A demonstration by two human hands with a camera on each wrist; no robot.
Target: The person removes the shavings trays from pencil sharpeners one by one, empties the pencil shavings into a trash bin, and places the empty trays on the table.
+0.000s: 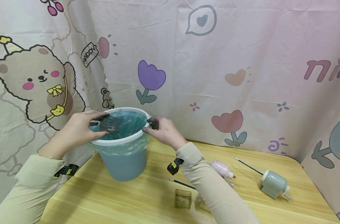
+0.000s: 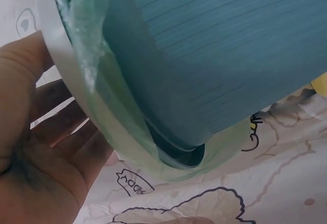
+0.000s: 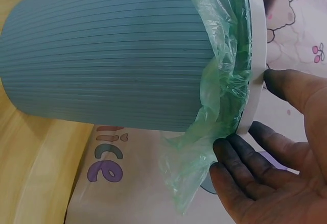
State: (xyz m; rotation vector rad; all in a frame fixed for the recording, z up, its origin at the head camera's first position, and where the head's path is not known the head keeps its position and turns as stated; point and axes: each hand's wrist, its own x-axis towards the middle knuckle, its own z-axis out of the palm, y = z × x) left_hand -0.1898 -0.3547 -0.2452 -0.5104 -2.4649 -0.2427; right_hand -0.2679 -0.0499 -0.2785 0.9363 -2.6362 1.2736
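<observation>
A trash can [image 1: 123, 165] with blue ribbed sides, a white rim [image 1: 122, 142] and a green liner bag [image 1: 130, 146] stands on the table's left. My left hand [image 1: 81, 127] holds a see-through dark pencil-sharpener shavings box [image 1: 109, 123] between thumb and fingers, over the can's mouth. Some shavings [image 1: 111, 129] show in it. The left wrist view shows the left hand [image 2: 46, 127] by the rim, its box hidden. My right hand [image 1: 165, 130] grips the rim's right side with thumb and fingers; its fingertips [image 3: 235, 145] are blackened.
On the right stand a pink pencil sharpener [image 1: 221, 168], partly behind my right sleeve, and a grey-green crank sharpener [image 1: 274, 184] with a pencil [image 1: 248, 165] in it. Another pencil [image 1: 182, 183] and a brown see-through box [image 1: 183, 199] lie nearer. A printed curtain [image 1: 186, 77] hangs behind.
</observation>
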